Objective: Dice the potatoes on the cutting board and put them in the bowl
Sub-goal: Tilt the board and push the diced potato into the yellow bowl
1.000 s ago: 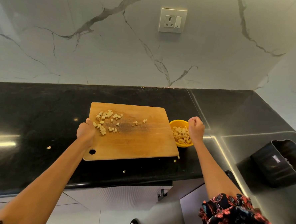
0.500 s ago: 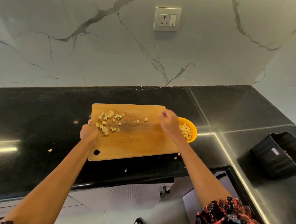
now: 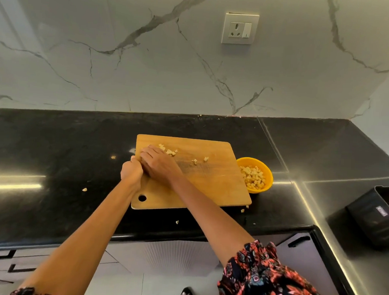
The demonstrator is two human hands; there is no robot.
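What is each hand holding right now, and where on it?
Left hand grips the cutting board at its left edge. Right hand covers the potato dice; whether it holds any cannot be told.
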